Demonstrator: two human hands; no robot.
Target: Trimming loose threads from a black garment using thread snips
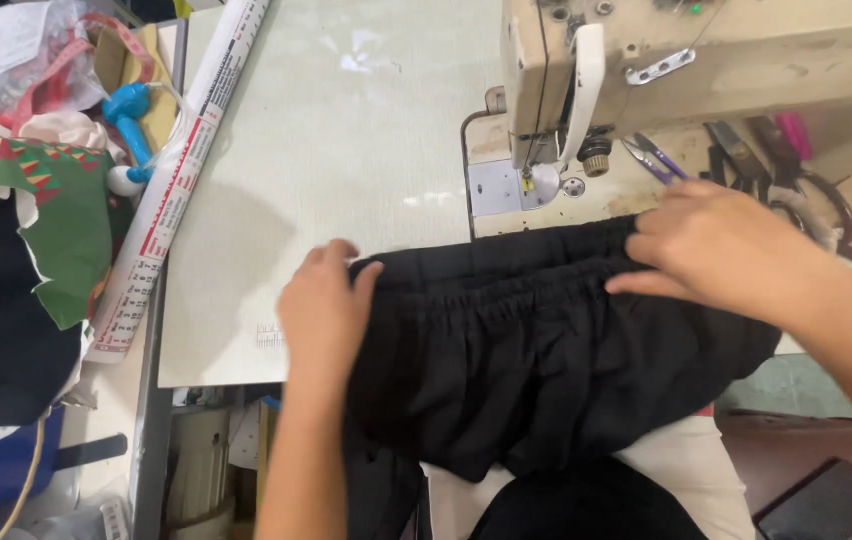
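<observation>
head | both hands: left hand & right hand flat, open on black garment | needle hidden, hem cut off

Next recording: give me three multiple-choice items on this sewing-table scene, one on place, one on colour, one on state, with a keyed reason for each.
1. Where does the gathered black fabric lie?
A. In front of the beige sewing machine
B. Folded on the floor
C. Over the long white ruler

2. What colour is the plastic tool at the left?
A. Red
B. Blue
C. Yellow

3. How are the left hand and right hand placed?
A. Both lifted
B. One holds scissors
C. Both on the fabric

Key: A, it lies just before the needle; B, its handle is blue; C, each hand rests on the waistband.
</observation>
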